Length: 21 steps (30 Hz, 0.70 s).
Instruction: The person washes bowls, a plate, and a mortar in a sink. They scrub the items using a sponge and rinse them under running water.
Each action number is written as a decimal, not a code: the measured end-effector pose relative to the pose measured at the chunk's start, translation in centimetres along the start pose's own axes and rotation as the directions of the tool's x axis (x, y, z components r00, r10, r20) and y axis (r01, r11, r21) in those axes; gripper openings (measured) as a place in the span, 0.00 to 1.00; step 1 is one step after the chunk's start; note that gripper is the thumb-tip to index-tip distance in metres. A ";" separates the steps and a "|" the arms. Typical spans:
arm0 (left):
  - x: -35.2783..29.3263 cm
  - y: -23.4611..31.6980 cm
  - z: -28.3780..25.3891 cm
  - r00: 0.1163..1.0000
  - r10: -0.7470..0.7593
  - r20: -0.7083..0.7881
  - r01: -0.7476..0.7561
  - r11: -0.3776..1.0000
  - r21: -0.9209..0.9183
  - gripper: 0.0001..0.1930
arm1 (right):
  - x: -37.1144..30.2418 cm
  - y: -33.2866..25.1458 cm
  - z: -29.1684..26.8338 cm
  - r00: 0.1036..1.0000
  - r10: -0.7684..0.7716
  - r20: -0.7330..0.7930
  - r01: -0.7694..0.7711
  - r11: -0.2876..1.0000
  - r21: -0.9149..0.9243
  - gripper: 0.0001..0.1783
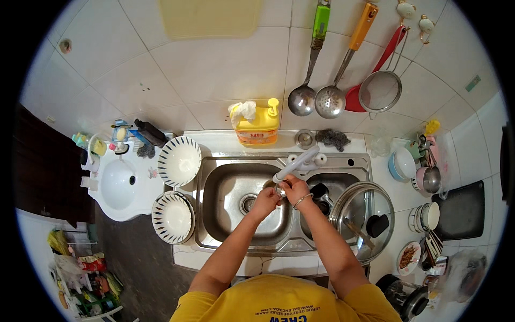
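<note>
Both of my hands meet beneath the white faucet (295, 165), over the right side of the left sink basin (222, 214). My left hand (264, 200) is closed, its fingertips pinched close to the right hand. My right hand (295, 191), with a bracelet at the wrist, is closed too, fingers bent. Something small and shiny shows between them, too hidden to name. Right of my hands, a dark cup-like vessel (320, 194) sits in the right basin. A large glass lid (370, 194) with a black knob overlaps that basin's right side.
White bowls with dark stripes (179, 162) stand left of the sink. Behind it are a yellow pump jug (256, 126) and a steel wool pad (333, 139). A ladle (301, 100), skimmer (330, 102) and strainer (380, 91) hang above. Bowls (402, 163) crowd the right counter.
</note>
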<state>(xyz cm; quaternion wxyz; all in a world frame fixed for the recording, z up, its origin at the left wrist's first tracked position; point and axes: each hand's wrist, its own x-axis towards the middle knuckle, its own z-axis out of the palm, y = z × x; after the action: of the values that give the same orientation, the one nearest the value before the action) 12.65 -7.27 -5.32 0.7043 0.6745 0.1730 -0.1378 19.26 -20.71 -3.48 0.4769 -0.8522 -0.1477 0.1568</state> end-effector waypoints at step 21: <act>-0.1 -0.5 1.0 0.896 0.442 0.052 -0.439 0.859 0.263 0.10 | -6.1 -2.9 -3.4 0.909 -0.269 -0.317 0.167 0.935 -0.313 0.14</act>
<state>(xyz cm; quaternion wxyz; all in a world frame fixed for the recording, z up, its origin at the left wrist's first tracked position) 12.39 -8.30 -5.65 0.6183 0.7859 -0.0024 0.0081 14.85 -24.31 1.44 0.3852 -0.9029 -0.1748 -0.0768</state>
